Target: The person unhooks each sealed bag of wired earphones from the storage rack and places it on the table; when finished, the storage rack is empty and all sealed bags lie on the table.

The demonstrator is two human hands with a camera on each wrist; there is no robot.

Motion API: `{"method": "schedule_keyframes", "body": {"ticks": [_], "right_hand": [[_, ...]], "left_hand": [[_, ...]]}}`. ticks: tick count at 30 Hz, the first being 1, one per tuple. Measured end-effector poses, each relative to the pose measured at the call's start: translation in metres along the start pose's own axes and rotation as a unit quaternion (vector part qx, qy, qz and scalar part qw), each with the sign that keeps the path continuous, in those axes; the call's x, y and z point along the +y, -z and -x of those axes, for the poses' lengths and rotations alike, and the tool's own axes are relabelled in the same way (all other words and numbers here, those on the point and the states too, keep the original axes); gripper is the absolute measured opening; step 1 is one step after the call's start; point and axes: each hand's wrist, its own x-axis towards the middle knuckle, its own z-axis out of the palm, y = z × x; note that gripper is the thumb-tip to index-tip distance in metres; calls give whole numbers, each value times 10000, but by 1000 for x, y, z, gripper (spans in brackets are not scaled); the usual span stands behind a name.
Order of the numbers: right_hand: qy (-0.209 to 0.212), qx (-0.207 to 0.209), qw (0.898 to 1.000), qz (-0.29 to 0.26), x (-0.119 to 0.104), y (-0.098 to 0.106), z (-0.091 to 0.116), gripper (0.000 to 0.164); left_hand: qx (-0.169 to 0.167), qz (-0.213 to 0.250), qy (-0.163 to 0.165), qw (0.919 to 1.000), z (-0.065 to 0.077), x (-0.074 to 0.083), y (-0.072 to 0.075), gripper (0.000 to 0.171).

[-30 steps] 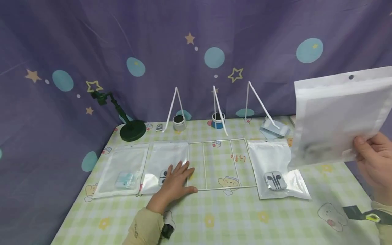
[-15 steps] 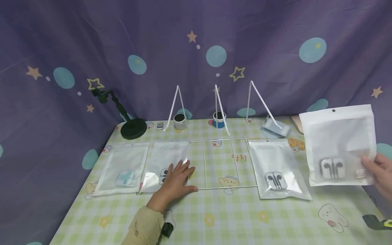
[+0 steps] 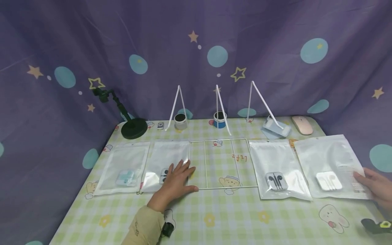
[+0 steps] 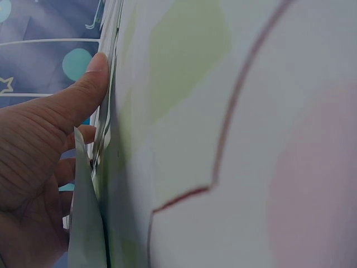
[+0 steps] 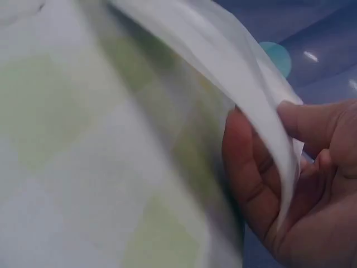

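My right hand [image 3: 376,186] pinches the right edge of a frosted zip bag [image 3: 321,153] with a white earphone case inside. In the right wrist view this bag [image 5: 245,84] curves up from the cloth between thumb and fingers. My left hand [image 3: 175,181] rests, fingers spread, on another zip bag [image 3: 171,151] and beside the wire rack [image 3: 225,188], partly hiding an earphone case there. The left wrist view shows that hand [image 4: 39,151] at the table surface. Between rack and held bag lies a zip bag [image 3: 271,156] with earphones; at far left, a bag [image 3: 128,156] holds a light-blue item.
White prongs [image 3: 173,109] rise from the rack's back. Behind stand a black stand [image 3: 133,128], a grey-white cylinder [image 3: 180,122], a blue-white cylinder [image 3: 219,122], a light-blue item [image 3: 277,129] and a pink mouse [image 3: 302,125]. A purple curtain [image 3: 269,30] hangs behind.
My right hand has brought the held zip bag down from the air at the right onto the table, beside the neighbouring bag, uncovering the mouse. My left hand stays in place.
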Motion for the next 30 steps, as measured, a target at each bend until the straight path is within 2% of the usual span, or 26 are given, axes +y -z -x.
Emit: {"method": "schedule_keyframes", "body": {"ticks": [4, 9, 12, 14, 18, 22, 24, 27, 29, 30], "right_hand": [[-176, 298, 9951, 921, 1, -5, -2, 16], [-171, 1004, 9732, 2063, -1, -15, -5, 9], [20, 1429, 9528, 2677, -3, -20, -9, 28], [-4, 1604, 9391, 3039, -6, -22, -10, 43], [-38, 1881, 9065, 3780, -12, -27, -10, 60], [123, 2097, 8731, 4400, -21, -37, -7, 67], [201, 2168, 8510, 4779, -29, -45, -5, 67], [220, 2211, 8237, 5217, -47, -61, -4, 67], [379, 2247, 8095, 5411, -59, -73, -6, 63], [453, 2245, 8076, 5434, -65, -80, -8, 62]], "left_hand": [[2, -3, 3, 10000, 0, 0, 0, 79], [6, 30, 28, 10000, 1, -1, 0, 78], [-5, 43, 24, 10000, 1, -1, 0, 78], [-15, 36, 12, 10000, 1, -1, 0, 78], [-49, -12, 4, 10000, 2, 0, 1, 78], [-96, -9, 55, 9999, 2, 1, 3, 78], [-108, 16, 74, 9999, 2, 1, 3, 78], [-121, 94, 98, 9998, 2, 1, 5, 79], [-123, 142, 128, 9997, 1, 1, 5, 79], [-116, 180, 151, 9997, 1, 1, 5, 78]]}}
